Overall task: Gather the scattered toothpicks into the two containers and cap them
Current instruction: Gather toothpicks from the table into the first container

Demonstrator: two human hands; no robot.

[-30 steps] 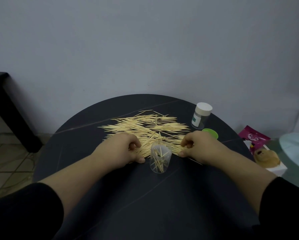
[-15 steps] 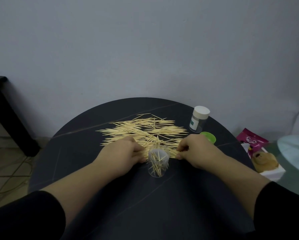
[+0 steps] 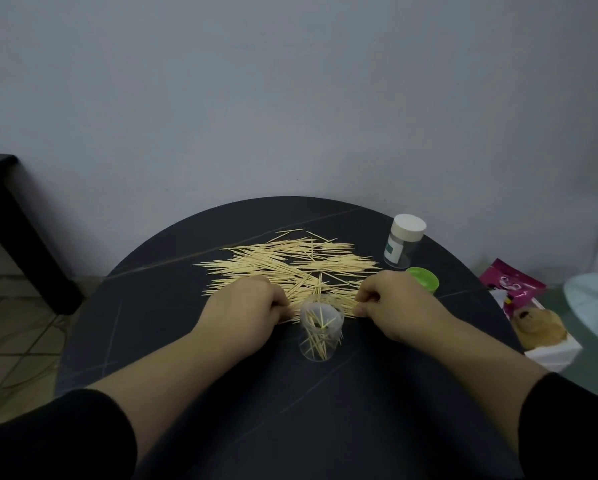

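The toothpicks [image 3: 290,268] lie in a wide, loose heap on the dark table [image 3: 152,323], most of them pointing from 9 to 3 o'clock. The open clear container [image 3: 321,332] stands upright just at the 6 o'clock edge of this heap, and it holds only a small number of sticks, leaning inside. My left hand [image 3: 247,304] is at about 10 o'clock from this container, with the fingers curled down on the near sticks of the heap. My right hand [image 3: 399,303] is at about 2 o'clock from it, and thumb and fingers pinch the ends of some sticks. How many each hand really has, I cannot see.

The second container [image 3: 403,245] stands at 1 o'clock, near the table edge, with its white cap on. The green cap [image 3: 422,279] lies beside it, just behind my right hand.

I judge the sticks are very light, thin and stiff, with sharp points. A single one is hard to lift from a flat top, and they roll and slide easily. It is better to push them together so they lie parallel, then take a bundle at its middle. The container looks light also, so it may tip over if I knock its rim.
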